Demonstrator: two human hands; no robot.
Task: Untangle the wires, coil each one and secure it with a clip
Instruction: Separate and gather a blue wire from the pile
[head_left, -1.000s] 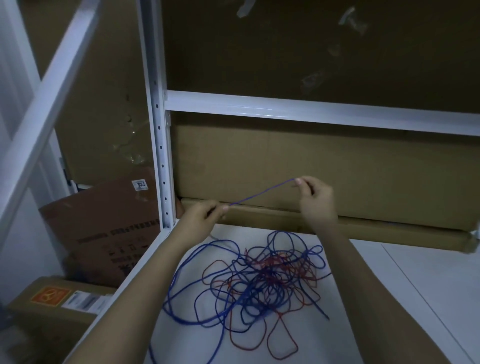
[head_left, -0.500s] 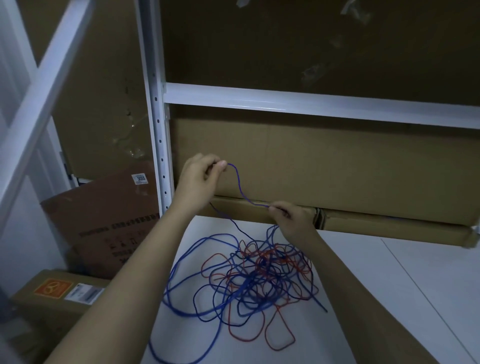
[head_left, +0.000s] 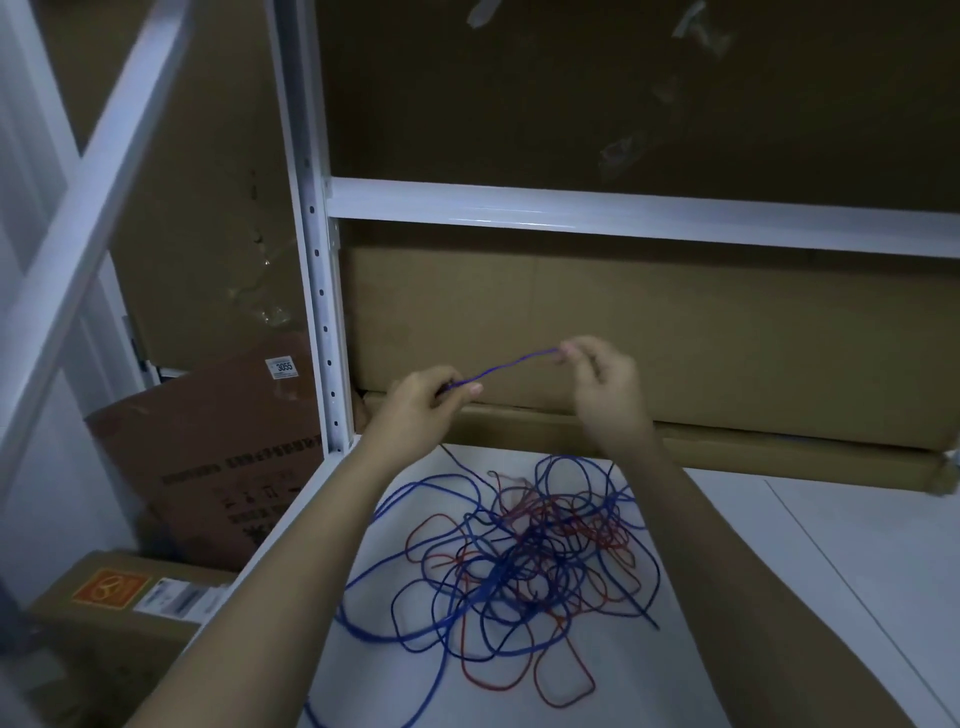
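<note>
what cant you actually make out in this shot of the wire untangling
Head view only:
- How the blue wire runs inside the left hand and right hand: curled fingers hide it.
- Which strand crosses over which in the tangle: too dense and dim.
- Blue loops at the bottom edge: cut off.
- Any clip: none visible.

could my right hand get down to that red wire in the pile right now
Probably not freely. The right hand and left hand both pinch the blue wire above the shelf. The red wire lies unobstructed below, so letting go first should clear it.
</note>
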